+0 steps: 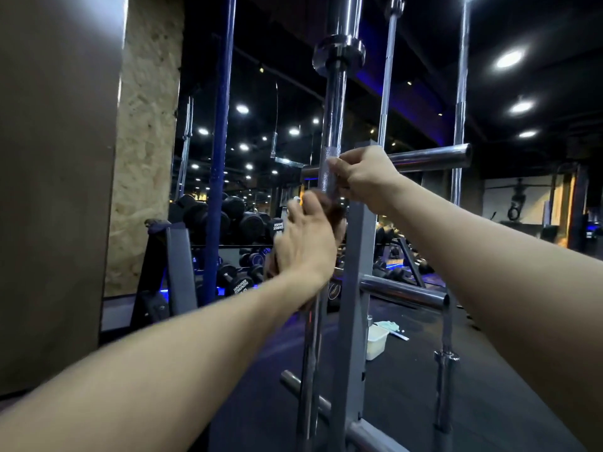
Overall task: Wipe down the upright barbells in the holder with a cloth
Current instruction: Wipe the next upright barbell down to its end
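- Chrome barbell (333,125) stands upright just beside the grey steel post (354,256) of the holder, collar flange up high, knurled section at hand level.
- Right hand (365,177) grips the knurled part of the barbell, fingers curled round it.
- Left hand (305,243) just below the right, blurred, fingers curled over a dark reddish-brown cloth (334,212) against the same bar; grip detail hard to make out, but the cloth is held.
- Cloth bunched between left palm and bar, touching the shaft right under the right hand.
- Two more upright barbells: thin one (388,79) behind the post, another (461,76) further right.
- Chrome horizontal pegs (430,156) stick out from the post toward the right, a lower one (404,291) too.
- Blue padded pole (222,125) stands left, near the textured pillar (146,125).
- Dumbbell rack (238,220) in the background.
- White plastic tub (377,342) on the dark floor past the post, pale green rag (388,326) just beside it.
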Tool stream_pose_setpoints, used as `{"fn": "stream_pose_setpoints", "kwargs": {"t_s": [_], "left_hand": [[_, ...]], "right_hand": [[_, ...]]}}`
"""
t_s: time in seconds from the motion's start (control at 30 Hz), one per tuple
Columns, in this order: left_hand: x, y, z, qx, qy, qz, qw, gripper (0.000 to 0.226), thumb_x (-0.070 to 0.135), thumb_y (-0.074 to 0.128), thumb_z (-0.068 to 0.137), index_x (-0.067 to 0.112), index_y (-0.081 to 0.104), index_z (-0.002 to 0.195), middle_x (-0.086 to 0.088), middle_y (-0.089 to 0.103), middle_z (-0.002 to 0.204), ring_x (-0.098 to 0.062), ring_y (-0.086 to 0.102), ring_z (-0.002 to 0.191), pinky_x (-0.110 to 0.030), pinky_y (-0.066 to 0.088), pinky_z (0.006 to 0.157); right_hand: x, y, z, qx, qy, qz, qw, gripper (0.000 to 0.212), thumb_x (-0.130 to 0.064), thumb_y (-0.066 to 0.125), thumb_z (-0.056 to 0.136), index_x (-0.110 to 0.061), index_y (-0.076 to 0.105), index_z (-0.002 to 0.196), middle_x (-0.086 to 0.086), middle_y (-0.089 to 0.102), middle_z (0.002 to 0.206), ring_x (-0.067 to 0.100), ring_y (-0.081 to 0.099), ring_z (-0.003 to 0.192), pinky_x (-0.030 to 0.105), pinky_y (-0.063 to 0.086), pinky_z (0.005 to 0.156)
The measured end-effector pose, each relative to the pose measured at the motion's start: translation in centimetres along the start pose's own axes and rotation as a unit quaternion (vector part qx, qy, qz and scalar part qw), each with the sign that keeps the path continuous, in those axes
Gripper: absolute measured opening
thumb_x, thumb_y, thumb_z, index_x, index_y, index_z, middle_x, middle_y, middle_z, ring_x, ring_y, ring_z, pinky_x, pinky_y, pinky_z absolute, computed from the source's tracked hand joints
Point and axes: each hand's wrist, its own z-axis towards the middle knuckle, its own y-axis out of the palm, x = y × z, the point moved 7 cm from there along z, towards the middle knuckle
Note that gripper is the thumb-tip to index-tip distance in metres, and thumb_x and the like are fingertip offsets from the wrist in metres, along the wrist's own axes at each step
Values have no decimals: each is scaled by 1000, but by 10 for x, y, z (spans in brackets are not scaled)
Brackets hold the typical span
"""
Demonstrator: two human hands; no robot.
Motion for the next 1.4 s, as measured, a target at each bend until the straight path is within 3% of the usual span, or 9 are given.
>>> {"fn": "stream_pose_setpoints", "kwargs": {"t_s": [0.13,0.2,0.33,0.5,0.67,0.83,0.93,1.13,1.4], "left_hand": [[2,5,-1,3,12,33,999,50,52,38,95,11,17,116,-18,35,128,-36,49,113,-47,46,83],[-10,18,-27,-18,14,64,998,52,53,37,95,12,11,115,-18,34,130,-35,49,115,-45,46,84],[-30,33,-65,-85,17,90,992,59,55,37,94,9,21,128,-11,37,124,-28,52,113,-39,45,86],[-5,5,-11,-15,6,10,1000,55,53,44,93,10,27,123,-14,40,124,-33,51,112,-44,45,83],[-10,14,-22,-7,16,48,999,56,54,39,94,9,24,124,-15,37,124,-33,51,110,-45,46,80],[-38,44,-80,-102,16,99,990,59,58,35,93,9,23,125,-10,38,123,-27,52,110,-38,46,82],[-29,29,-55,-74,1,65,995,60,57,42,92,9,26,125,-11,40,123,-30,53,111,-42,44,80],[-12,16,-25,-16,14,53,998,57,54,40,93,7,27,123,-15,39,125,-34,53,107,-43,44,76],[-32,34,-63,-113,24,76,990,62,55,43,92,8,24,128,-11,38,123,-31,52,111,-41,43,80]], "right_hand": [[3,-2,0,12,-1,7,1000,30,-17,57,95,-4,58,68,10,49,62,25,48,65,37,44,66],[5,-2,-1,20,-2,6,1000,24,-18,57,95,1,62,80,12,48,67,24,46,65,36,42,64],[7,-2,-2,41,8,3,999,26,-19,60,93,6,65,88,10,50,67,21,47,63,32,44,60],[10,1,-5,42,13,17,999,15,-18,64,91,-7,60,82,2,52,66,16,50,60,28,45,56],[21,5,-12,12,26,47,998,14,-13,66,89,-4,60,79,11,55,71,25,54,70,49,55,72],[33,9,-30,-11,56,60,997,24,-10,63,90,-8,57,67,8,53,65,15,52,55,26,50,52],[30,10,-35,-20,61,61,996,26,-9,63,90,-8,56,65,7,54,63,11,52,50,22,51,47],[31,9,-33,-12,58,53,997,21,-11,64,90,-8,57,70,17,57,76,26,55,70,45,55,75],[28,9,-37,-4,58,44,997,19,-10,63,91,-6,58,72,21,54,81,29,52,75,51,53,80]]}}
